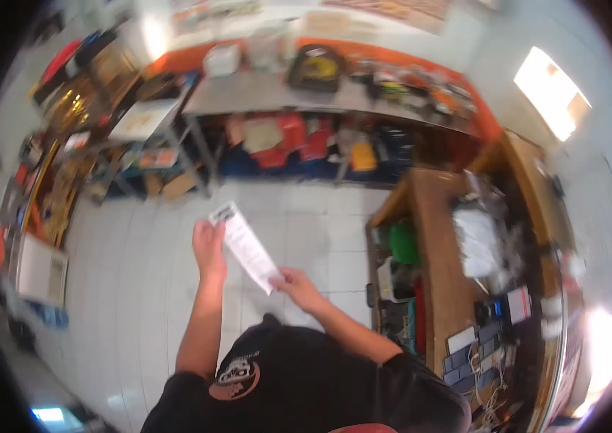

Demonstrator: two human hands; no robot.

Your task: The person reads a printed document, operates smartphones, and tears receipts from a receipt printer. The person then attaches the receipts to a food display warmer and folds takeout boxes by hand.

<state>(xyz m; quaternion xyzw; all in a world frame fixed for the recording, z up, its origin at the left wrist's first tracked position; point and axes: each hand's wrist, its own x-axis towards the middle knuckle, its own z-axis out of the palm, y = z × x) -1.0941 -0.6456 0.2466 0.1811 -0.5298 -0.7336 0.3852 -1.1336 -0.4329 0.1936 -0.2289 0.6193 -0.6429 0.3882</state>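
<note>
A long, narrow white paper slip (249,249) with dark print, like a receipt, is stretched between my two hands over the tiled floor. Its upper left end, with a dark printed block, is pinched by my left hand (209,244). At the lower right end, my right hand (298,287) grips the edge between thumb and fingers. The slip lies at a slant, its printed face turned up towards me. The print is too small and blurred to read.
A wooden counter (432,267) on the right bears a silvery wrapped bundle (476,242), several phone-like devices (465,357) and white cables (490,393). Along the back wall, a metal table (262,94) holds a black tray (317,68) and clutter. A white box (41,268) stands at left.
</note>
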